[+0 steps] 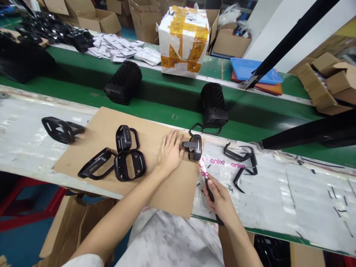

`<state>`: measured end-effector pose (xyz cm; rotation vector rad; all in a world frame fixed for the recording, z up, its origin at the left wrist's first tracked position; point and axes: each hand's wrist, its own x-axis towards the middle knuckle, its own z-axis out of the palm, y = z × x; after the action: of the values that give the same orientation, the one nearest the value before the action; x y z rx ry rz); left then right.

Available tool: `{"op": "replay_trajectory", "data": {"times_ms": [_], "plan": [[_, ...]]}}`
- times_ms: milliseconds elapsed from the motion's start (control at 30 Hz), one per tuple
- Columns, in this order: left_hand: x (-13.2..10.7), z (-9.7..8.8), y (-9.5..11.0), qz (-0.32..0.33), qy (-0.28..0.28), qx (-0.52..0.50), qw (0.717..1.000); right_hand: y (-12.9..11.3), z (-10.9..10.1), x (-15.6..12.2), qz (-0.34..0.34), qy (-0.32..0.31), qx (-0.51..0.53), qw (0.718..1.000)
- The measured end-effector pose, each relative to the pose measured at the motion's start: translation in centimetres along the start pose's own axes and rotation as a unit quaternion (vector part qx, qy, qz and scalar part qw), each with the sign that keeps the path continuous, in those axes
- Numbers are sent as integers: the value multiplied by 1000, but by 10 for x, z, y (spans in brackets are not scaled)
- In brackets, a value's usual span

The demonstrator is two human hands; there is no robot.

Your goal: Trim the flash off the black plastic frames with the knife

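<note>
My left hand [170,151] lies on a brown cardboard sheet [105,129], its fingers closed round the side of a small black plastic part [193,147] at the sheet's right edge. My right hand [219,200] is closed on a thin dark tool [209,189], its tip just below that part. More black plastic frames lie on the cardboard: one upright [124,138], one flat ring-shaped [130,165] and a slim one [96,164]. Loose black handle pieces [244,159] rest on the plastic-covered table to the right.
A green conveyor [172,100] runs behind, carrying two black perforated cylinders [124,82] [213,103]. A taped white box [184,39], paper packets [119,48], a blue tray [250,70] and cartons stand beyond. Another black part [59,129] lies left. Black bars [308,135] cross on the right.
</note>
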<state>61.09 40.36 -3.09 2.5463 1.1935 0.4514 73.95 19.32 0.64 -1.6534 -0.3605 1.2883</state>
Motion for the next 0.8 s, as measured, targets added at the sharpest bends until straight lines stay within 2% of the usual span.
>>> {"op": "replay_trajectory", "data": {"times_ms": [200, 267, 333, 400, 600, 633, 767, 800], "plan": [[0, 0, 0, 4, -2, -3, 1000, -5, 11, -12, -70, 91, 48, 992], [0, -1, 1, 1, -5, -9, 1000, -5, 13, -8, -37, 60, 22, 997], [0, -3, 1, -4, -7, -14, 1000, -6, 10, -2, 17, 4, -15, 1000], [1, -4, 2, -6, -8, -16, 1000, -8, 5, 1, 36, -16, -32, 999], [0, -2, 2, -4, -5, -11, 1000, -4, 9, -9, -70, 76, 54, 993], [0, -2, 2, -2, -3, -11, 1000, -2, 10, -9, -62, 69, 50, 994], [-1, -3, 2, -4, 1, -4, 1000, 0, 5, -3, 48, -24, -8, 999], [0, -3, 2, -5, 0, -2, 1000, -2, 3, -2, 50, -24, -7, 998]]}}
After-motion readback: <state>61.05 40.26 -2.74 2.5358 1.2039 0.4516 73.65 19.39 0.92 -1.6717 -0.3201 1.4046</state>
